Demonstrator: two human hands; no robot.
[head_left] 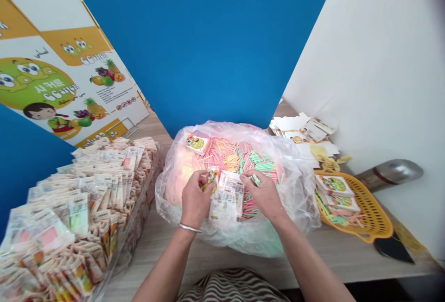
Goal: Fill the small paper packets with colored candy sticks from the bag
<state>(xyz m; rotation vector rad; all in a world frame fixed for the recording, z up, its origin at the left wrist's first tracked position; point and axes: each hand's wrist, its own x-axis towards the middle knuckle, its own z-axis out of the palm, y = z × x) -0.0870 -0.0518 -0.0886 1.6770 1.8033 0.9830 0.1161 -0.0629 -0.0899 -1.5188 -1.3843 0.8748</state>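
Fingers pinch light packaging above a bag of pastel sticks
Left hand clasps a small printed tag; right hand pinches the top edge of a flimsy, slippery clear sachet, best held by its edges, resting on the pastel sticks in a soft plastic bag.

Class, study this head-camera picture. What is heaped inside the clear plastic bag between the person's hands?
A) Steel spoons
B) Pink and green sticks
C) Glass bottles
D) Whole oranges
B: the clear bag lies open beneath the left hand and right hand, with pink and green sticks heaped inside it.
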